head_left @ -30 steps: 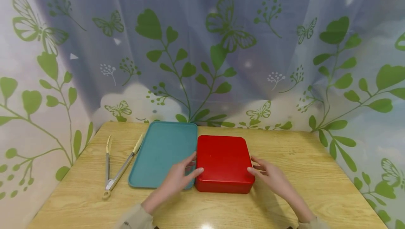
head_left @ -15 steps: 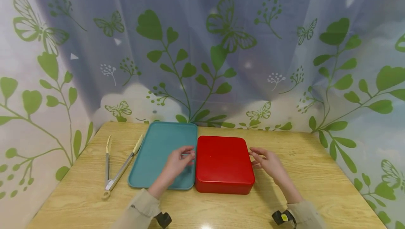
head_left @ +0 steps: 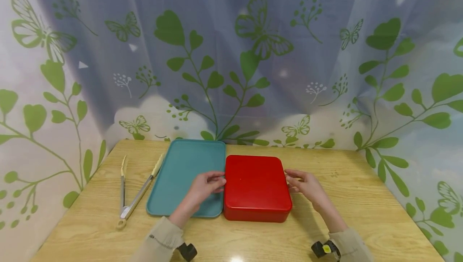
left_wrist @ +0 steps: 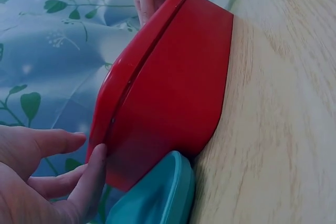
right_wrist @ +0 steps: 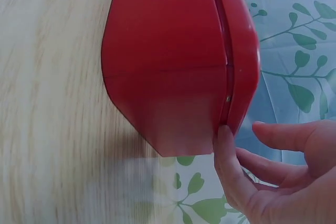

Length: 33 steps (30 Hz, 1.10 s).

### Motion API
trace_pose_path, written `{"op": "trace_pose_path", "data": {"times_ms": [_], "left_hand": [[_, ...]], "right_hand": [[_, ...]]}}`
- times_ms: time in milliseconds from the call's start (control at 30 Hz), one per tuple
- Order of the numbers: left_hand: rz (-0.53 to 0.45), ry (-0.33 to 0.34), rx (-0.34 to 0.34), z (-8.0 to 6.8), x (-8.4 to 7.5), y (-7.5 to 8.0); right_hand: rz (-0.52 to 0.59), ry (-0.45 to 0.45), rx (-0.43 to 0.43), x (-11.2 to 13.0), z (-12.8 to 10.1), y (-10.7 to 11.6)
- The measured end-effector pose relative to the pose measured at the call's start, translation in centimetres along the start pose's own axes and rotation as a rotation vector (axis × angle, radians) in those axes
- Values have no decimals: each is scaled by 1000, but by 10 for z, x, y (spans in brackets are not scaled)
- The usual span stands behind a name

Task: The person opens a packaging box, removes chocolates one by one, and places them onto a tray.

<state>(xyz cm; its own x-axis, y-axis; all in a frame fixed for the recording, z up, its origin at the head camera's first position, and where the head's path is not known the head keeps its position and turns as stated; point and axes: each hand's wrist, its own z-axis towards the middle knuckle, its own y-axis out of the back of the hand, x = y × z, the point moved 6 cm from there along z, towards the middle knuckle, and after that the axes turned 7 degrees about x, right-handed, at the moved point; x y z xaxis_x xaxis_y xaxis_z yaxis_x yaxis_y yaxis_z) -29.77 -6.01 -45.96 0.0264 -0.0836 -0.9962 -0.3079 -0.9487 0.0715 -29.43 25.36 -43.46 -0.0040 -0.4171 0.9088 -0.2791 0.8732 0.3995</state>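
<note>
Leaf-print curtains back a wooden desk (head_left: pixel 361 213) where the red box (head_left: pixel 257 185) sits beside a teal tray (head_left: pixel 181 173). Left hand (head_left: pixel 202 189) and right hand (head_left: pixel 307 185) have loosely curled fingers (left_wrist: pixel 92 179) touching its lid seam; it looks rigid, smooth, probably light, best taken by opposite sides.

Bright, even light; glare on table (head_left: pixel 236 258) front; right wrist view motion-blurred.

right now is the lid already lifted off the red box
No, in the head view the lid sits closed on the red box, with the left hand and right hand at its two sides.
</note>
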Motion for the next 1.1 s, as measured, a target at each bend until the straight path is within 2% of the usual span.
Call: {"op": "trace_pose_path", "data": {"times_ms": [333, 600, 867, 1100], "left_hand": [[-4, 4, -14, -2, -3, -1], [-31, 0, -19, -4, -6, -2], [-45, -21, -28, -5, -16, -1], [-44, -39, -29, -8, -25, 2]], "right_hand": [[7, 16, 4, 8, -3, -4], [-32, 23, -39, 15, -5, -9], [-84, 35, -91, 28, -11, -6], [-46, 46, -88, 34, -14, -6]]}}
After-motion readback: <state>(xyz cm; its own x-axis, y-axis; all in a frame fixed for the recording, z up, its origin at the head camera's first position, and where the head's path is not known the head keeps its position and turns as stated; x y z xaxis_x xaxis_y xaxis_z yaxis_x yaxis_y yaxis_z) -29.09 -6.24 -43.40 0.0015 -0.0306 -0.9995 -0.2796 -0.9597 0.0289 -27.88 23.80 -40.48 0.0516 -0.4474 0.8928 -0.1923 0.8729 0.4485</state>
